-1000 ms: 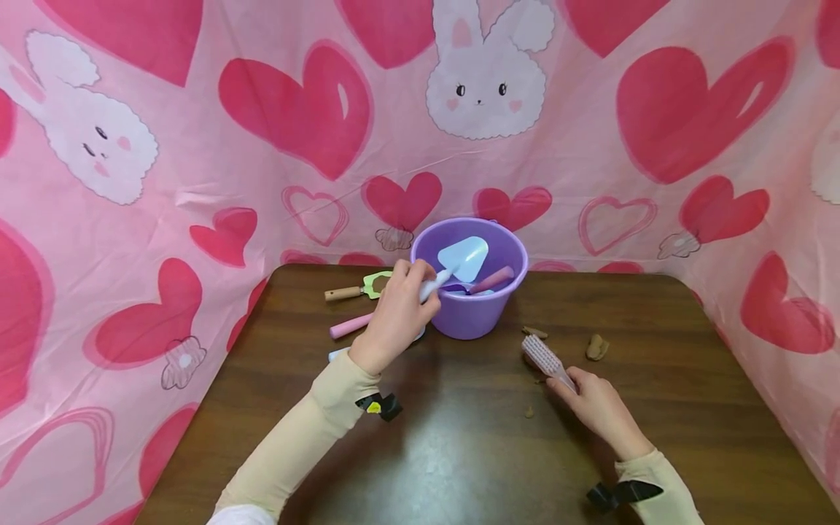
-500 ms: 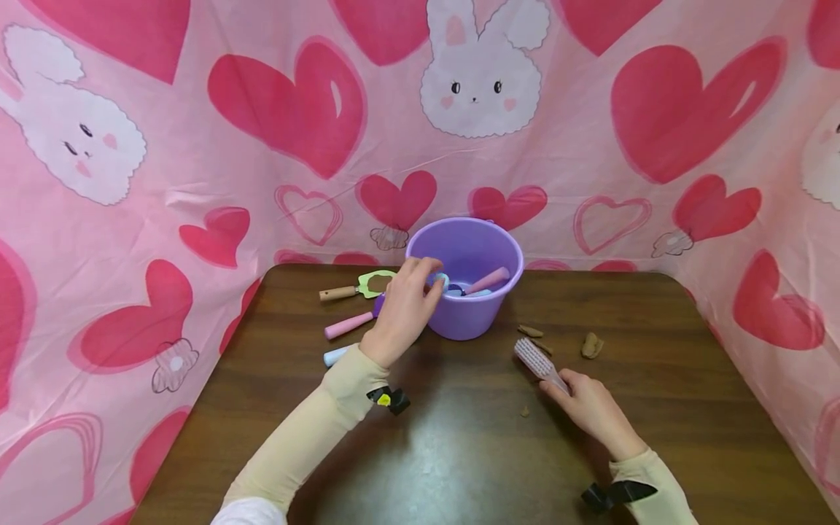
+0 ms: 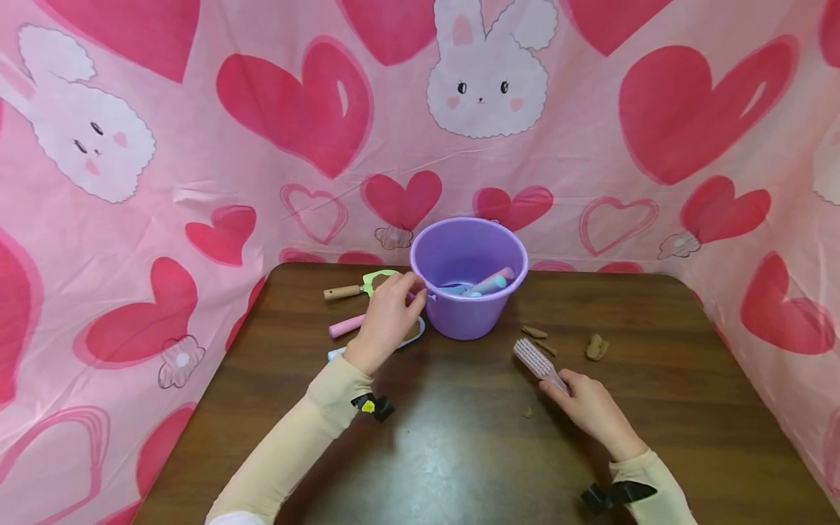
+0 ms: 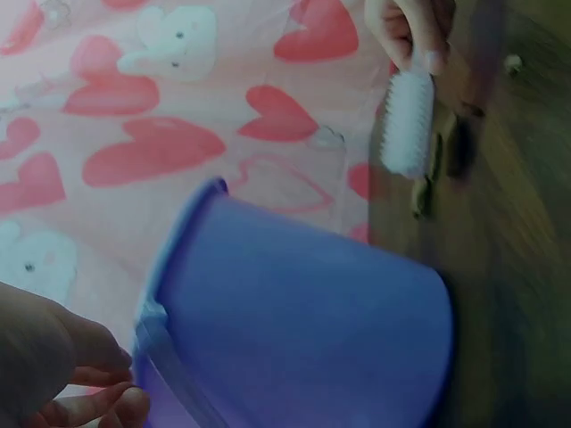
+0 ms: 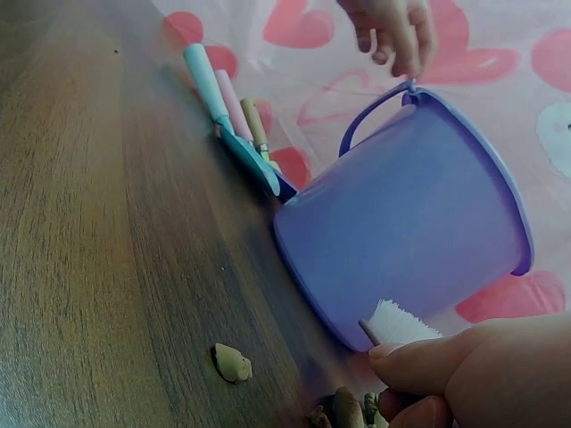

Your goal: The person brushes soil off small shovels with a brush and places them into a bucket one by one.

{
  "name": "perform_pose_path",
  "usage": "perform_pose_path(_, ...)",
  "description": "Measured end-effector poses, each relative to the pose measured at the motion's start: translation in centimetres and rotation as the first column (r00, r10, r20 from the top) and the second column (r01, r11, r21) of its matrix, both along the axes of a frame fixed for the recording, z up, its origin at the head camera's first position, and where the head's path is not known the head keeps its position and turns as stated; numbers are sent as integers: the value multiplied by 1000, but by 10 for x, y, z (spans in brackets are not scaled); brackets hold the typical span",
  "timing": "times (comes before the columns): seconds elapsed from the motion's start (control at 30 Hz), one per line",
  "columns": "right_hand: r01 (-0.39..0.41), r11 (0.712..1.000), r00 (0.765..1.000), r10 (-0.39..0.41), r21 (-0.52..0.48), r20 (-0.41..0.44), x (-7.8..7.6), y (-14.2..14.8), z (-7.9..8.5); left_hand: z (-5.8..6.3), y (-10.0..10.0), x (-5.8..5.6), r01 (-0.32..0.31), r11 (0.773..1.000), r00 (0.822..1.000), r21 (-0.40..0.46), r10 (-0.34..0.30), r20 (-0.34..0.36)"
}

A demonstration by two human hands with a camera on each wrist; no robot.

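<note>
My left hand (image 3: 389, 310) hovers at the left rim of the purple bucket (image 3: 464, 319), holding nothing, its fingers loosely bent. In the right wrist view, those fingers hang just above the bucket's handle joint. A light-blue-handled trowel (image 3: 491, 285) leans inside the bucket beside a pink-handled tool (image 3: 508, 273); their lower ends are partly hidden. My right hand (image 3: 600, 414) grips a pale pink brush (image 3: 534, 358) by its handle, bristles upward, over the table right of the bucket. The left wrist view also shows the brush (image 4: 409, 125).
Left of the bucket lie a wooden-handled green trowel (image 3: 343, 292), a pink-handled tool (image 3: 346, 326) and a light-blue-handled trowel (image 3: 336, 354), partly behind my left hand. Brown lumps (image 3: 596, 348) and a small crumb (image 3: 528, 413) lie on the right. A pink heart-print cloth (image 3: 295, 109) hangs behind the table.
The light blue trowel, earlier in my left hand over the bucket, now rests inside it. My left hand has let go and drawn back left to the rim. The brush has barely moved.
</note>
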State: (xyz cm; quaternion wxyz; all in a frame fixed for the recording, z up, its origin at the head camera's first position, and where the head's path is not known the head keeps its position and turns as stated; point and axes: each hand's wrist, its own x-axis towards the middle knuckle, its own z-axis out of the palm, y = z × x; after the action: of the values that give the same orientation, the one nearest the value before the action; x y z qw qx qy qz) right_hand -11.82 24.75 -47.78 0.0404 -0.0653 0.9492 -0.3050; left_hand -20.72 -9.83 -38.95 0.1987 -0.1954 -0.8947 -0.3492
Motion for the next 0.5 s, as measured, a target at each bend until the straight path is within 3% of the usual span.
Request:
perform_pose_path(0.33,-37,999,998,35,-39,-61,-1,2,-8,-31,-41,1,-39,987,987,-158,62,145)
perform_pose_path(0.43,-45,998,997,41,-48,-65,0,3,-8,-39,-57,0,-41,973,970,-225,93,226)
perform_pose_path(0.5,-46,998,997,43,-48,-63,0,3,-7,-46,-66,-1,-35,963,949,-269,117,293)
